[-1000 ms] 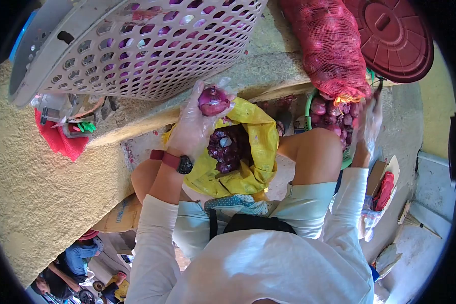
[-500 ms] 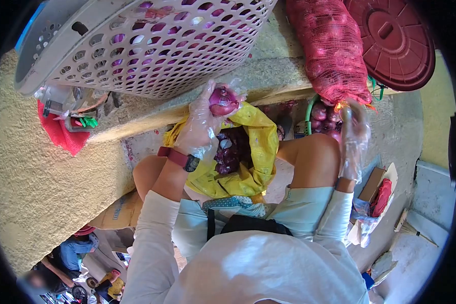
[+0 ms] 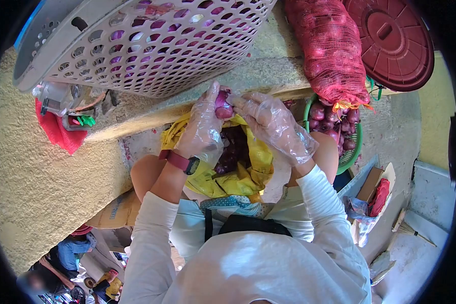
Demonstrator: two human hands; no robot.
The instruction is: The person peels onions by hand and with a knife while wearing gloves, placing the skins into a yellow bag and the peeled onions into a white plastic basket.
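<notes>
My left hand point(image 3: 203, 124), in a clear plastic glove, is closed around a red onion point(image 3: 223, 105). From the other side my right hand point(image 3: 271, 121), also gloved, brings its pinched fingertips against the onion. What lies right between those fingertips is too small to make out. Just below both hands, a yellow sack point(image 3: 262, 161) stands with its mouth folded open between my knees. Dark red onions point(image 3: 232, 147) lie inside it, partly hidden by my hands.
A white perforated basket point(image 3: 162, 66) of onions stands on the concrete ledge point(image 3: 273, 71). Right of it are a red mesh sack of onions point(image 3: 327, 48) and a dark red lid point(image 3: 387, 40). A green basket point(image 3: 358, 144) holds onions by my right knee. Another person point(image 3: 61, 263) is at lower left.
My right hand has moved left from beside the mesh sack to the onion in my left hand. The green basket now shows more fully. My left hand has stayed nearly in place.
</notes>
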